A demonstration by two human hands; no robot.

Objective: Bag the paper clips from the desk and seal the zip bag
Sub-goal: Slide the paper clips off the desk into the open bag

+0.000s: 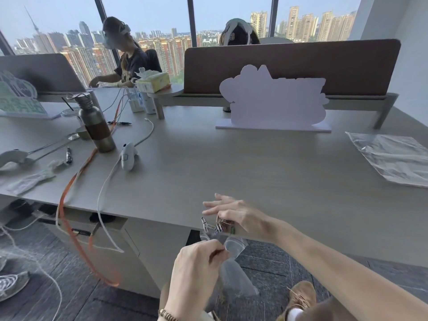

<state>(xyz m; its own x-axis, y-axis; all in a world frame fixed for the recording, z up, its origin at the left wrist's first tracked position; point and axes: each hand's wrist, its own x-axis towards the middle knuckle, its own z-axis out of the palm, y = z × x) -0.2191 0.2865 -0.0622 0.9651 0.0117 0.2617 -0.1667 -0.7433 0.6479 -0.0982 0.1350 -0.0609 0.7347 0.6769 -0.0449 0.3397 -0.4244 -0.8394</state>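
Broadly, the smooth grey surface [254,163] fills mid-frame. Lower centre, the left hand [196,262] has its grip pinched on the rim of a clear, floppy zip bag [234,269], its outline hard to trace. Just above, at the surface edge, the right hand [236,215], fingers spread, loosely gathers thin wire paper clips [214,225], partly hidden beneath.

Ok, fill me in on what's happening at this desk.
A person is bagging small metal paper clips. The left hand holds a clear plastic zip bag open just below the grey desk's front edge, and the right hand rests over the clips at that edge. The bag is not sealed.
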